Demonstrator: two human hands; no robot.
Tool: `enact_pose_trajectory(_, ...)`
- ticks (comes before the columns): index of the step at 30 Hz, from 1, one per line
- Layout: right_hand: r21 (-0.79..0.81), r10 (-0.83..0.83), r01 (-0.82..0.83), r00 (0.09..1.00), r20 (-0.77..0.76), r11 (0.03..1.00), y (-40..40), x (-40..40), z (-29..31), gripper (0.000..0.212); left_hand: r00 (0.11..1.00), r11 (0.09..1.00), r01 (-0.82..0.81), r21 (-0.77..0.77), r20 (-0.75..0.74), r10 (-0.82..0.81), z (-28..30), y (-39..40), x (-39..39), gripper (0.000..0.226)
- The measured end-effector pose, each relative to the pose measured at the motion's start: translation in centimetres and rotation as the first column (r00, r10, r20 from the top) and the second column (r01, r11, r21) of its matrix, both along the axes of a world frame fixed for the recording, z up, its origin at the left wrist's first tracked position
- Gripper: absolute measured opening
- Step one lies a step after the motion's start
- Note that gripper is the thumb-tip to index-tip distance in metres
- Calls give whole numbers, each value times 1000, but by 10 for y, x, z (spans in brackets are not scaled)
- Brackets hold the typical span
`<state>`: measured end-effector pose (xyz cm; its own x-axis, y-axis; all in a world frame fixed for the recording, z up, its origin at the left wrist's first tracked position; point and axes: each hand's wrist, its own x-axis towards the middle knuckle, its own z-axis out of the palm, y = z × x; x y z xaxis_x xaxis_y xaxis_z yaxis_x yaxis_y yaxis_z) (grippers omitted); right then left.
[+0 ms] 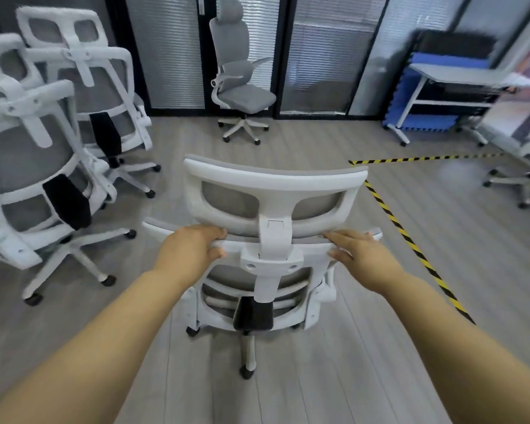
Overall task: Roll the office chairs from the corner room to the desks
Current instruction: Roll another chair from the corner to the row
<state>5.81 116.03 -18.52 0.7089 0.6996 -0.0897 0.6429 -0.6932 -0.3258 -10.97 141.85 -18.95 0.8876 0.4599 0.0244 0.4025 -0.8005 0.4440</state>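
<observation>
While both bare arms reach forward from the bottom edge, the hands rest on the top rail of the office chair's point(273, 240) backrest, one on each side of the headrest post. The left hand point(193, 249) is curled over the rail, fingers over the far side and thumb on the near face, gripping it. The right hand point(361, 255) lies flatter, fingers stretched along the rail's top and only loosely bent; whether it really grips cannot be told. This chair stands in the middle of the grey floor point(288, 377), its back toward the camera, its seat hidden behind the backrest and only some casters showing. Two more chairs point(43, 154) crowd together at the left, partly cut off by the edge. Another chair point(242, 81) stands alone by the glass wall point(318, 56). Striped floor tape point(410, 240) runs to the right. A table point(450, 78) stands at the far right before blue mats point(410, 87); things beyond it are blurred.
</observation>
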Motion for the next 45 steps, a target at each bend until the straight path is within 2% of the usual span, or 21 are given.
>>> enact_pose_trajectory(6,77,-158,160,987,-35,984,-17,82,-6,37,996,995,87,-41,11,-86,2,-2,108,38)
enact_pose_trajectory(17,105,-280,280,960,-11,954,-72,264,-20,36,982,969,187,-163,49,-181,-7,-39,315,39)
enact_pose_trajectory(22,149,-330,328,944,-11,933,-104,350,-18,35,973,958,231,-169,51,-226,-7,-70,415,38)
enact_pose_trajectory(35,104,-417,414,909,8,904,-178,574,-13,34,946,939,324,-113,73,-317,-12,-136,668,35)
enact_pose_trajectory(45,70,-524,523,852,-11,849,-229,757,-12,36,864,864,499,-70,113,-490,-26,-177,889,35)
